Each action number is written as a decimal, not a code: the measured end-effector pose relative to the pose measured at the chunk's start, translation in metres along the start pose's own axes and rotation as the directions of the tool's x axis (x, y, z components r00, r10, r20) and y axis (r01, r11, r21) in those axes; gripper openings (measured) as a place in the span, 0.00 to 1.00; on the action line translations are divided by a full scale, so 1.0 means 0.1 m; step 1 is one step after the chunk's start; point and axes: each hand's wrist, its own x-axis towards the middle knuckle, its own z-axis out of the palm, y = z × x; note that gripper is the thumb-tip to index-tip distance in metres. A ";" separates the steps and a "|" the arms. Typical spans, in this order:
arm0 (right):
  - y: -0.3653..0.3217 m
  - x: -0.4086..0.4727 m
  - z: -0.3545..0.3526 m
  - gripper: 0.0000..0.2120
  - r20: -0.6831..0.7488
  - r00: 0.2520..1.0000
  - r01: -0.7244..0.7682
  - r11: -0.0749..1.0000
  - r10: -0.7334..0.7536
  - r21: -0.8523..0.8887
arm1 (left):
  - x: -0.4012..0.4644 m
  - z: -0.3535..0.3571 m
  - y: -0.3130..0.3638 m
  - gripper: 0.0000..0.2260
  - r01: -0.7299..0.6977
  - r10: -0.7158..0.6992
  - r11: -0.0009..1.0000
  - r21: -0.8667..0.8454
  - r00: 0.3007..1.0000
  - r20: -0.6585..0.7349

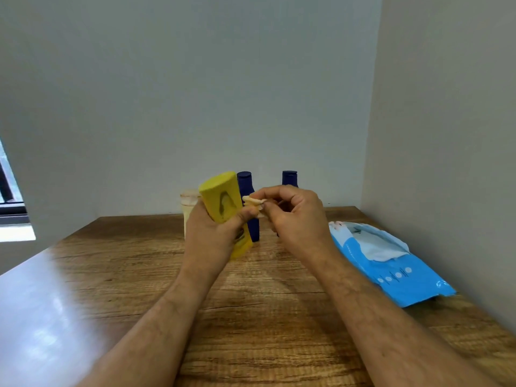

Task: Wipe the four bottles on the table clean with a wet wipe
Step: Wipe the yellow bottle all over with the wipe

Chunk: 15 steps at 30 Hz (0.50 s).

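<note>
My left hand (213,227) grips a yellow bottle (223,201), lifted off the table and tilted with its flat end toward me. My right hand (293,213) pinches a small crumpled wet wipe (254,203) right beside the bottle's side. Behind my hands stand a cream bottle (189,203), partly hidden by my left hand, and two dark blue bottles (247,188) (289,178) on the wooden table (117,275) near the back wall.
A blue pack of wet wipes (391,269) lies on the table's right side by the wall, with a white wipe sticking out of its opening. A window edge shows at far left.
</note>
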 end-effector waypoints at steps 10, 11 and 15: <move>-0.08 -0.09 0.08 0.10 0.367 0.930 -0.049 0.991 -0.001 0.126 | 0.07 -0.12 -0.02 0.20 0.376 -0.490 0.746 -0.550 0.869 -0.069; -0.08 -0.09 0.08 0.12 0.332 0.943 -0.030 0.992 -0.013 0.123 | 0.06 -0.11 -0.02 0.19 0.386 -0.486 0.750 -0.537 0.872 -0.053; -0.04 -0.05 0.09 0.10 0.084 0.996 0.004 0.998 -0.010 0.064 | -0.02 -0.06 0.02 0.13 0.429 -0.422 0.784 -0.448 0.898 0.122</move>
